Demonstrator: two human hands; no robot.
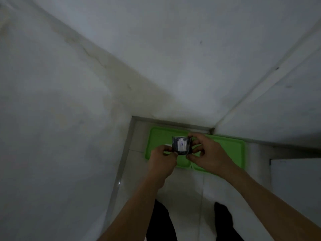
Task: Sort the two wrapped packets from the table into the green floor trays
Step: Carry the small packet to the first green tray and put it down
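Currently both hands, left hand (162,158) and right hand (206,153), pinch a dark wrapped packet (181,145) labelled A above two green floor trays (157,136). Neither tray visibly holds a packet; both placements seem pending.

- Dark, glossy wrapped packet (181,145), black with greyish mottling, bearing a white label (181,145) marked with a blue handwritten "A".
- Two bright green floor trays side by side: left tray (156,141) and right tray (232,150), both plain and unpatterned.
- Pale grey-white floor tiles (184,185) crossed by thin darker grout lines.
- Grey skirting strip (121,167) edging the floor.
- Off-white walls (69,84), blotched with faint yellowish-brown stains and small dark specks.
- Black trouser legs (159,221) at the lower edge.
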